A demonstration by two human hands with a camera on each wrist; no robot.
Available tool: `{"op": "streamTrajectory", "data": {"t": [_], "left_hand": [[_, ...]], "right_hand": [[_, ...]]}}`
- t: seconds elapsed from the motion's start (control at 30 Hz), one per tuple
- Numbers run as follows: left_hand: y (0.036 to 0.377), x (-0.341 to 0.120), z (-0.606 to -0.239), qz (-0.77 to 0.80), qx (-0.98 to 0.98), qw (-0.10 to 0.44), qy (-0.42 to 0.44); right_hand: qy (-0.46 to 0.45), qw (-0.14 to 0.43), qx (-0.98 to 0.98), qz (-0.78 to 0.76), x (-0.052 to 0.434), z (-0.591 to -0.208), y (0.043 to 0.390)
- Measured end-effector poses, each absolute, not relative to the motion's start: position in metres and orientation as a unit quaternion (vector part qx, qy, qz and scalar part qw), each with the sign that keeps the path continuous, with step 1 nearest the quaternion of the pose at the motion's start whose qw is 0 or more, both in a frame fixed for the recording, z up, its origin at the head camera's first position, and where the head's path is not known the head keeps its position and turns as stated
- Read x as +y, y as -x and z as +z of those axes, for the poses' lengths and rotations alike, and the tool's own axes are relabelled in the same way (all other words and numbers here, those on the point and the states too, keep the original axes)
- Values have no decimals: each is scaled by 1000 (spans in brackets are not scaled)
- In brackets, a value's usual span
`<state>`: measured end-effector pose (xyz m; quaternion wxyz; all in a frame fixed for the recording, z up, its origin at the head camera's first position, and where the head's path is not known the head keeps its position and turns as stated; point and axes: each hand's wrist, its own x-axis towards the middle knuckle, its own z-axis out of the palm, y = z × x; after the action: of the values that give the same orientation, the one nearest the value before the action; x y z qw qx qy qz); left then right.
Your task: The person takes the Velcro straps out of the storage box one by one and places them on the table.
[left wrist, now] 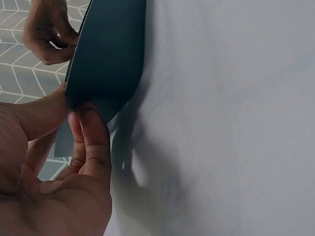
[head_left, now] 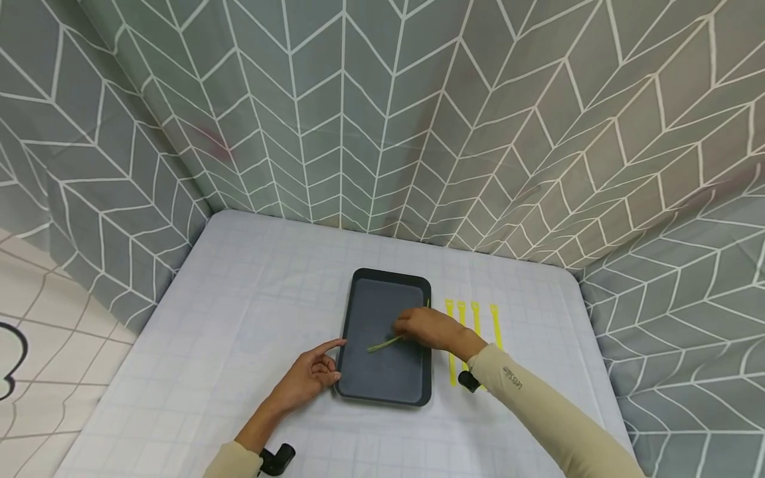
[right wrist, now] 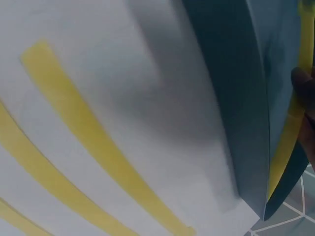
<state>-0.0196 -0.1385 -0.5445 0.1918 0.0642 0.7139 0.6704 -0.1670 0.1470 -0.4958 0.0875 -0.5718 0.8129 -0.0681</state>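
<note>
A dark grey rectangular tray [head_left: 373, 382] lies in the middle of the table in the head view. My left hand [head_left: 303, 380] pinches its left edge near the lower corner; the left wrist view shows fingers [left wrist: 91, 132] under the rim and the thumb on the other side. Over the tray's right half, my right hand [head_left: 431, 328] pinches a thin yellow strap [head_left: 384, 344] that looks like a cable tie. The right wrist view shows this held strap [right wrist: 288, 140] running along the tray's inside, with most of the hand out of frame.
Several yellow straps [head_left: 451, 352] with wider slotted ends lie side by side on the white-covered table [head_left: 257, 285], right of the tray. My right forearm passes over some of them. Patterned grey curtains [head_left: 370, 133] stand behind and beside the table.
</note>
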Motion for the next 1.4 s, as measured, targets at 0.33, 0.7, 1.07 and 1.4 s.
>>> {"op": "streamTrajectory", "data": {"t": [0.33,0.7,1.07,1.4], "left_hand": [[18,-137,-546,670,713,194,-67],[18,-134,-547,667,716,198,-66],[18,-135,-545,664,718,198,-61],[20,-139,-547,659,725,185,-70]], "right_hand": [[521,59,838,-154,149,-489,168],[307,97,869,-375,164,-473,166],[90,178,846,-494,193,-481,165],[-52,226,836,-498,207,-492,157]]}}
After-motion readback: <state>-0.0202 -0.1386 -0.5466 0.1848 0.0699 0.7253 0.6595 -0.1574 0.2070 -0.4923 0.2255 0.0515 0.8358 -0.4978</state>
